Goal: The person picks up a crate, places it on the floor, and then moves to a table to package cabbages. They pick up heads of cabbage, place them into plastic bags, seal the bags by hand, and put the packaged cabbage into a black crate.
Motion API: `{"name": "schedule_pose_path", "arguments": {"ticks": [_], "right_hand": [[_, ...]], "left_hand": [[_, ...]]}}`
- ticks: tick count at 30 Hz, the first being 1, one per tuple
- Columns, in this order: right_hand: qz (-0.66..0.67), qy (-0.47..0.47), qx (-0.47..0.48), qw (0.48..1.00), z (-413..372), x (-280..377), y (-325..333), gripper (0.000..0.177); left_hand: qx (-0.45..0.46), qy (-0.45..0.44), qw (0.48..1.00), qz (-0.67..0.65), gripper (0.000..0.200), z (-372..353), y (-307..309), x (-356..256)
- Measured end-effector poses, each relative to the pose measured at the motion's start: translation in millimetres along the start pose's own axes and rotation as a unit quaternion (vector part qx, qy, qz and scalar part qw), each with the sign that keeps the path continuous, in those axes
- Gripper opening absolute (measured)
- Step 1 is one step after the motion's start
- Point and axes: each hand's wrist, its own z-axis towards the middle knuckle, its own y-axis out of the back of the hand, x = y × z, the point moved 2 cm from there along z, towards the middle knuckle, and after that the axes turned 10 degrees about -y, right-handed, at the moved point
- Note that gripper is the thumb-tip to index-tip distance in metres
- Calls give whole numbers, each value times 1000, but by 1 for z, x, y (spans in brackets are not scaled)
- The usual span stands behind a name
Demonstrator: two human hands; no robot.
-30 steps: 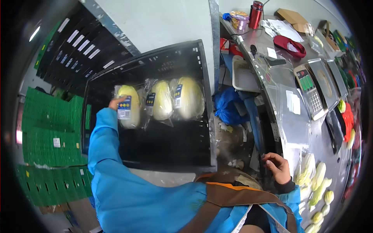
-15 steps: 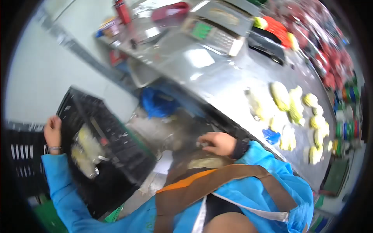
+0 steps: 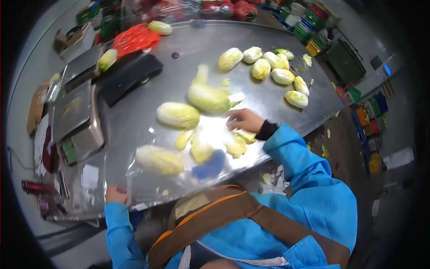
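Observation:
My right hand (image 3: pixel 244 121) reaches over the steel table with its fingers apart, beside a partly trimmed napa cabbage (image 3: pixel 208 97) and loose yellow-green leaves (image 3: pixel 235 144). My left hand (image 3: pixel 116 195), blurred, is at the table's near left edge; its fingers do not show clearly. Just right of it lies a pale napa cabbage (image 3: pixel 160 160), with clear plastic film around it. Behind that is a whole napa cabbage (image 3: pixel 178 115). A crumpled blue thing (image 3: pixel 209 165) lies among the leaves near the front edge, partly lost in glare.
Several napa cabbages (image 3: pixel 260 69) are grouped at the far right of the table. On the left stand a scale (image 3: pixel 76 116), a black tray-like object (image 3: pixel 130 76) and a red plastic bag (image 3: pixel 136 38). Stacked crates (image 3: pixel 309 22) stand beyond the table.
My view has turned from the black crate with bagged cabbage toward the table. My left hand has left the crate's rim for the table edge; my right has moved out over the leaves.

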Motion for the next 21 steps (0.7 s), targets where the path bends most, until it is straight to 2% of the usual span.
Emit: {"name": "schedule_pose_path", "arguments": {"ticks": [2, 4, 5, 7, 8, 9, 10, 11, 12, 13, 14, 15, 16, 17, 19, 20, 21], "right_hand": [[151, -197, -85, 965, 11, -60, 83, 33], [308, -209, -206, 905, 36, -133, 153, 49], [325, -215, -268, 881, 45, -147, 178, 63], [217, -264, -389, 856, 70, -156, 214, 81], [217, -262, -384, 858, 97, -181, 235, 81], [155, -275, -436, 843, 130, -226, 260, 92], [93, -283, -485, 822, 159, -252, 276, 102], [41, -282, -510, 812, 170, -240, 281, 115], [67, -293, -516, 802, 197, -228, 285, 116], [90, -308, -525, 788, 202, -217, 280, 117], [86, -308, -516, 794, 208, -212, 277, 117], [66, -373, -522, 765, 212, -208, 274, 115], [44, -434, -525, 731, 215, -207, 268, 113], [10, -397, -563, 725, 213, -215, 267, 106], [174, -202, -503, 822, 204, -249, 280, 91], [381, -130, -370, 838, 199, -257, 268, 83], [561, -52, -208, 799, 192, -260, 249, 76]], "left_hand": [[-64, 28, 997, -28, 25, 2, -8, 1], [-19, 75, 997, 17, 28, 8, -19, 34], [-23, 96, 994, 53, 30, 10, -25, 46], [-31, 118, 988, 93, 33, 6, -41, 89], [-113, 45, 988, 98, 32, -2, -53, 117], [-192, -27, 976, 104, 32, -3, -59, 124], [-194, -21, 975, 108, 32, -5, -50, 101], [-122, 21, 981, 152, 39, -11, -32, 61], [-50, 71, 977, 194, 47, -6, -26, 27], [-49, 81, 976, 195, 47, -6, -25, 26], [-106, 108, 984, 98, 33, -11, -23, 31], [-165, 134, 977, 1, 19, -17, -22, 37], [-159, 67, 982, 74, 26, -26, -23, 36], [-161, 74, 981, 78, 26, -32, -21, 36], [-39, 80, 963, 254, 45, -38, -14, 36], [-43, 86, 962, 254, 45, -37, -9, 21], [-81, 111, 970, 201, 45, -35, -2, -6]]}}
